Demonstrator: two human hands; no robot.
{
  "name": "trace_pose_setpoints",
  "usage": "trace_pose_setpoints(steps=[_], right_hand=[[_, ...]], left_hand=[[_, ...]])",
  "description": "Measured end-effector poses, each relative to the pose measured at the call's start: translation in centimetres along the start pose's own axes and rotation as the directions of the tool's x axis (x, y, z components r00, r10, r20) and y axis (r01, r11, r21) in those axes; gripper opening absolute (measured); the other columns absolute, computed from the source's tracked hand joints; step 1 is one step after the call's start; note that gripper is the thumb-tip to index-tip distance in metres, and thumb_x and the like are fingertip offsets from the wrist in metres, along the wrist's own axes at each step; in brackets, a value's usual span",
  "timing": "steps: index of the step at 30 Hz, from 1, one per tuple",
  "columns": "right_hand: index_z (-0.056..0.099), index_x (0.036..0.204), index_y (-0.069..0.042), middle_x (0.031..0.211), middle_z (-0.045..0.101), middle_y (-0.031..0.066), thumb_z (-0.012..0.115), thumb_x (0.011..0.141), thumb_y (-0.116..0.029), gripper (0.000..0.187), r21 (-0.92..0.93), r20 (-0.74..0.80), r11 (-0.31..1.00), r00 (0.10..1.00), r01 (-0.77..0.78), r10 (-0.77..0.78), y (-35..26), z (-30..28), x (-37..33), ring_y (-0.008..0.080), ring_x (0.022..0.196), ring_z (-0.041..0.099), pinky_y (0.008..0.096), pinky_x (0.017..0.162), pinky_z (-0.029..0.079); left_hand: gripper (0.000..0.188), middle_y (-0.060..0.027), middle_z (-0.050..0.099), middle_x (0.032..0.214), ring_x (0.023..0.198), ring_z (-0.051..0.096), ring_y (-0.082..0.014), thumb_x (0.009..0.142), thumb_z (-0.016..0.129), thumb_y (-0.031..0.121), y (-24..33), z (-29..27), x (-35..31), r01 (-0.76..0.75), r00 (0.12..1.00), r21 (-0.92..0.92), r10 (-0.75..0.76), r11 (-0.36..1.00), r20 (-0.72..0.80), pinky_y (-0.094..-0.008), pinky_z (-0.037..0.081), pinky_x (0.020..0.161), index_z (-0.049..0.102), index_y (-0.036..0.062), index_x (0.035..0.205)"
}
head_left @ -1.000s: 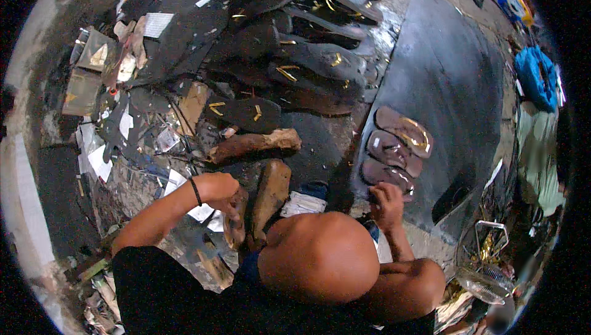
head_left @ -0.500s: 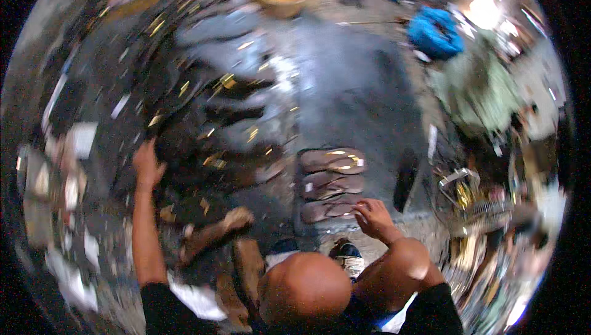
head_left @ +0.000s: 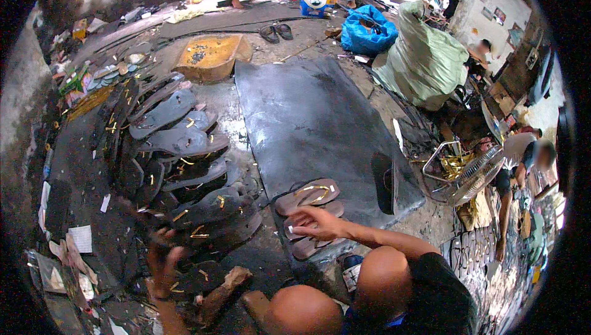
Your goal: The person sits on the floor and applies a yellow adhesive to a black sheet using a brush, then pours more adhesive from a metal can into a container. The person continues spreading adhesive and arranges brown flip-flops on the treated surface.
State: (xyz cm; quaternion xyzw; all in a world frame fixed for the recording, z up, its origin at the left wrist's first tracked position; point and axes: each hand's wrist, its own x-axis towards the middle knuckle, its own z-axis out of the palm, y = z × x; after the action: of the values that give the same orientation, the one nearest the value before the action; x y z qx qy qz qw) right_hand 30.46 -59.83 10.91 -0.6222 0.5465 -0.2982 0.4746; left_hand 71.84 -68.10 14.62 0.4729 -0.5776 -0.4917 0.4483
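My right hand (head_left: 319,223) reaches over a short row of brown flip-flops (head_left: 307,197), fingers stretched out and apart, the palm covering part of the middle one. Whether it touches them I cannot tell. The uppermost flip-flop has a gold-marked strap. They lie at the near left corner of a black sheet (head_left: 308,113). At the left, my left hand (head_left: 163,267) is smeared by motion beside a heap of grey and dark flip-flops (head_left: 197,178) with gold bits on their straps. Its fingers close round something dark and blurred.
A dark sole (head_left: 382,182) lies on the sheet's right side. Beyond are a yellow-topped block (head_left: 209,55), a blue bag (head_left: 368,29) and a big pale green sack (head_left: 425,58). A metal fan (head_left: 477,175) stands at right, near another person (head_left: 520,156). More people are at the back.
The view has swung to the right and up. My right hand has moved left, from the nearest flip-flop's end to above the row. My left hand has come nearer to me.
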Motion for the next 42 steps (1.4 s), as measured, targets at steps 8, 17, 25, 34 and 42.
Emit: trace_pose_setpoints(steps=[8, 17, 25, 34, 42], right_hand=[[0.056, 0.126, -0.005, 0.115, 0.064, 0.0068, 0.067, 0.088, -0.029, 0.046, 0.598, -0.07, 0.798, 0.987, -0.072, 0.142, -5.5, -8.4, 5.2, 0.0186, 0.098, 0.062, 0.036, 0.088, 0.051], [0.054, 0.128, -0.002, 0.098, 0.066, 0.0076, 0.071, 0.085, -0.02, 0.049, 0.381, -0.357, 0.922, 0.91, -0.063, 0.21, 14.3, -17.9, 7.2, 0.0147, 0.083, 0.063, 0.0287, 0.073, 0.053], [0.06, 0.115, 0.002, 0.104, 0.066, 0.0116, 0.081, 0.076, -0.024, 0.052, 0.187, -0.58, 0.938, 0.738, -0.292, 0.346, 25.6, -15.1, 7.9, 0.0165, 0.089, 0.064, 0.0294, 0.073, 0.054], [0.066, 0.104, -0.002, 0.1, 0.065, 0.0179, 0.076, 0.074, -0.034, 0.045, -0.516, -0.638, 0.772, 0.768, -0.371, -0.058, 24.4, -14.0, 9.9, 0.0344, 0.1, 0.057, 0.0423, 0.088, 0.046], [0.06, 0.109, 0.001, 0.102, 0.06, 0.0198, 0.07, 0.083, -0.035, 0.046, -0.432, -0.748, 0.805, 0.661, -0.408, -0.066, 26.3, -14.8, 1.2, 0.0355, 0.096, 0.055, 0.0416, 0.084, 0.046]], left_hand=[[0.028, -0.0059, 0.062, 0.114, 0.105, 0.059, -0.017, 0.089, 0.063, 0.011, 5.1, 20.9, 8.0, 0.081, 0.969, -0.719, 0.115, 0.69, 0.219, -0.0338, 0.048, 0.091, 0.059, 0.0043, 0.116], [0.025, -0.0011, 0.062, 0.098, 0.09, 0.059, -0.0115, 0.087, 0.07, 0.019, -9.1, 31.1, 13.1, 0.324, 0.946, -0.312, -0.296, 0.893, 0.135, -0.0302, 0.052, 0.075, 0.06, 0.0075, 0.107], [0.06, -0.0126, 0.068, 0.099, 0.088, 0.066, -0.0185, 0.072, 0.083, 0.033, -18.3, 33.3, 13.6, 0.224, 0.964, 0.566, -0.267, 0.793, -0.008, -0.0303, 0.053, 0.075, 0.06, -0.0061, 0.112], [0.052, -0.0181, 0.064, 0.092, 0.089, 0.063, -0.0345, 0.065, 0.084, 0.035, -15.4, 33.8, 14.8, -0.04, 0.989, 0.859, -0.103, 0.51, 0.107, -0.0437, 0.051, 0.076, 0.061, -0.0007, 0.096], [0.066, -0.0166, 0.052, 0.122, 0.116, 0.047, -0.0364, 0.066, 0.075, 0.012, -8.3, 21.0, 10.6, -0.384, 0.919, 0.853, 0.237, 0.354, 0.316, -0.0435, 0.04, 0.099, 0.048, 0.006, 0.127]])
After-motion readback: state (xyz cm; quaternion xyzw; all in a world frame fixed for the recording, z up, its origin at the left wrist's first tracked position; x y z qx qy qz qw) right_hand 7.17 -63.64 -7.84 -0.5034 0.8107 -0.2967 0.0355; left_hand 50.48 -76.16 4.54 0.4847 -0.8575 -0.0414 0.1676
